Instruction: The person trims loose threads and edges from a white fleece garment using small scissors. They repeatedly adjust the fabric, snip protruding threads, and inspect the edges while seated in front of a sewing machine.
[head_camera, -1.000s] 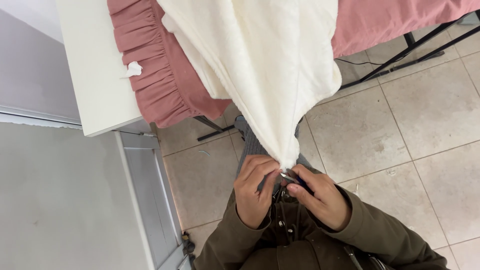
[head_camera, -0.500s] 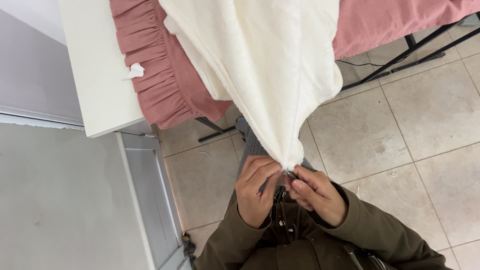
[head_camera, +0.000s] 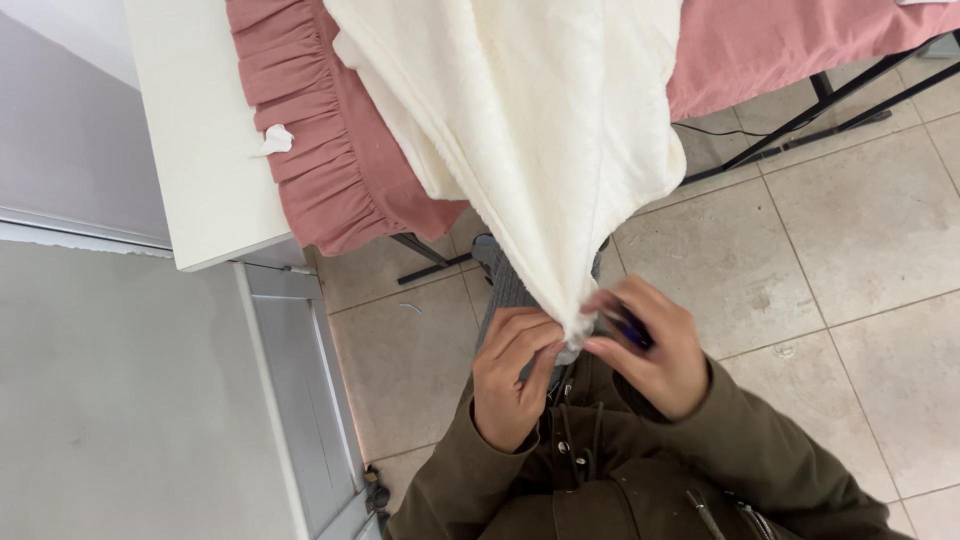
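A cream fabric (head_camera: 540, 130) hangs down off the table and narrows to a bunched corner in front of my chest. My left hand (head_camera: 510, 375) pinches that corner from the left, fingers curled around the tip. My right hand (head_camera: 650, 350) meets it from the right, fingertips on the same tip, and holds a small dark tool (head_camera: 630, 328) that is blurred and mostly hidden by the fingers. Both sleeves are olive green.
A pink ruffled cloth (head_camera: 330, 150) lies under the cream fabric on a white table (head_camera: 200, 160), with a small white scrap (head_camera: 275, 138) on the tabletop. Black metal stand legs (head_camera: 800, 120) cross the beige floor tiles. A grey wall panel (head_camera: 120, 400) is at left.
My right hand has lifted slightly and shifted right on the fabric tip, showing the dark tool more. My left hand stays pinched on the corner.
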